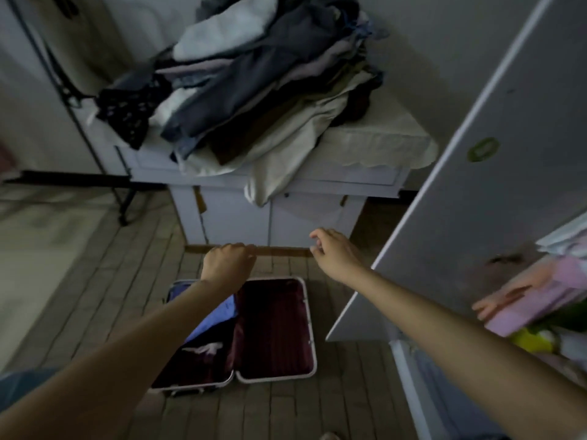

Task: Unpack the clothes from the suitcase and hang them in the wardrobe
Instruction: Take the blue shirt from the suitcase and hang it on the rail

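Maroon suitcase [273, 328] lies open for unpacking; my left hand [227, 262] fisted empty, right hand [333, 249] loosely curled, both reaching toward worktop clothes pile [254, 74].

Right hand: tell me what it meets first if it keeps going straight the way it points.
Probably the cabinet front below the clothes pile; the right hand points toward it, holding nothing. Depth is unclear.

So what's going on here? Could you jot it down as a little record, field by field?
suitcase: open dark red hard-shell suitcase lying flat on the wooden plank floor
contents: blue garment and dark clothes in its left half; right half looks bare
left hand: fingers curled, holding nothing visible
right hand: loosely curled, holding nothing visible
cabinet top: heap of folded clothes on the white cabinet
wardrobe: white door open at right
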